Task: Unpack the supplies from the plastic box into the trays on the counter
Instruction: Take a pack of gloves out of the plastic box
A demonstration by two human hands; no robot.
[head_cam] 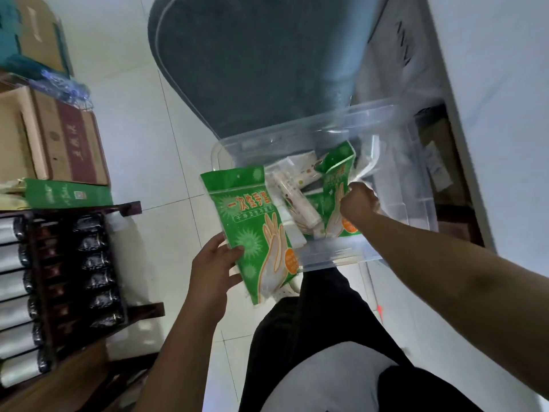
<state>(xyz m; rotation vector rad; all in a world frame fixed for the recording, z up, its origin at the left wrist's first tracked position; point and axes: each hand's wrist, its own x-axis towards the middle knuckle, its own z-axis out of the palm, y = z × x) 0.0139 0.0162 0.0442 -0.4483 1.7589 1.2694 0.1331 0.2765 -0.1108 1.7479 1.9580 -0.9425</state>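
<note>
Here, the clear plastic box [323,185] sits on the floor between a grey mat [252,60] and the person's legs. The left hand [212,270] holds a green glove pack [252,230] over the box's near-left edge. The right hand [358,202] grips a second green pack [337,176] inside, beside white packets [292,185]. Cardboard boxes [56,138] and a dark shelf [68,269] crowd the left.

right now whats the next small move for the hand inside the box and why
Probably lift the right hand straight up out of the clear plastic box. It is already closed on the second green glove packet standing inside, while the left hand holds another green glove packet just outside the near rim, so only the lift seems left.
</note>
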